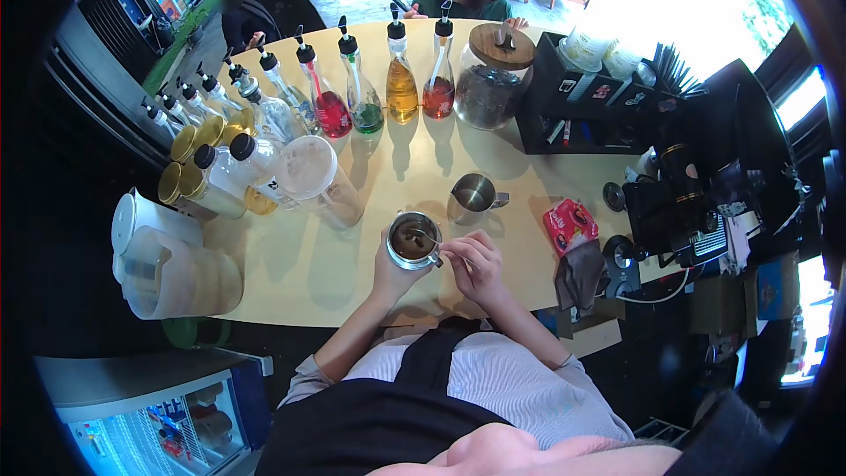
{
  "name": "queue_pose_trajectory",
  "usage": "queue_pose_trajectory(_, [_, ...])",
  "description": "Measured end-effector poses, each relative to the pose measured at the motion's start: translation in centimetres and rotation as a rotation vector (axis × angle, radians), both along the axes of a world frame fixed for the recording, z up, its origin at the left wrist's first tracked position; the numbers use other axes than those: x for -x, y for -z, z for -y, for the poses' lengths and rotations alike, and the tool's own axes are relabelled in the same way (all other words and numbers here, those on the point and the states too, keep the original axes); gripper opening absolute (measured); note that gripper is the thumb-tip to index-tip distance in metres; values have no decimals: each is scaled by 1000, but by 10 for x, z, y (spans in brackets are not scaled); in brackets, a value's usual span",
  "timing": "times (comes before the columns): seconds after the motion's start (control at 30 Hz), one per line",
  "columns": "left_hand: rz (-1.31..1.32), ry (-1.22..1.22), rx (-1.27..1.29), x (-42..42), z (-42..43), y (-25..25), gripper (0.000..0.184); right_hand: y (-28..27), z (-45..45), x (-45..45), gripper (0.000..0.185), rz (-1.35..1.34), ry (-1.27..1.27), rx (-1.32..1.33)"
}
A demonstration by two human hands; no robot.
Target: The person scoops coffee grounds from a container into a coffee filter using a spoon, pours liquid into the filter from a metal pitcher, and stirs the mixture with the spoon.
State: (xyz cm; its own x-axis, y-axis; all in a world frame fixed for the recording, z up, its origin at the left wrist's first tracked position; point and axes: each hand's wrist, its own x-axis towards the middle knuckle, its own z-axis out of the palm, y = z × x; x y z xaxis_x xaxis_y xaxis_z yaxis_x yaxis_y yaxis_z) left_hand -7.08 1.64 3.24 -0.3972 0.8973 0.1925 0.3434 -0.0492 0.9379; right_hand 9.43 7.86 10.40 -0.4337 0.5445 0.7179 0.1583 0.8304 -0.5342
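A metal cup with dark brown contents is held over the front of the counter. My left hand is wrapped round its left side. The fingers of my right hand are pinched on a thin spoon, whose far end dips into the cup. Behind and to the right stands a second metal pitcher, its inside looking bare metal. A red packet and a dark cloth lie to the right of my right hand.
Syrup bottles line the back edge of the counter. Jars and plastic jugs stand left, a lidded jar and black organizer back right, a coffee machine right. Two people are beyond the counter.
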Motion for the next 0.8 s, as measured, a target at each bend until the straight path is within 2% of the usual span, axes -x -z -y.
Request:
queue_pose_trajectory(0.47, [31,2,-2,-2,0,-9,84,2,-1,0,24,21,31,-43])
queue_pose_trajectory(0.63, [41,26,-31,0,0,-6,87,-5,3,3,19,33,-34,20])
queue_pose_trajectory(0.8, [27,37,-23,2,1,-3,88,-5,5,1,18,37,3,67])
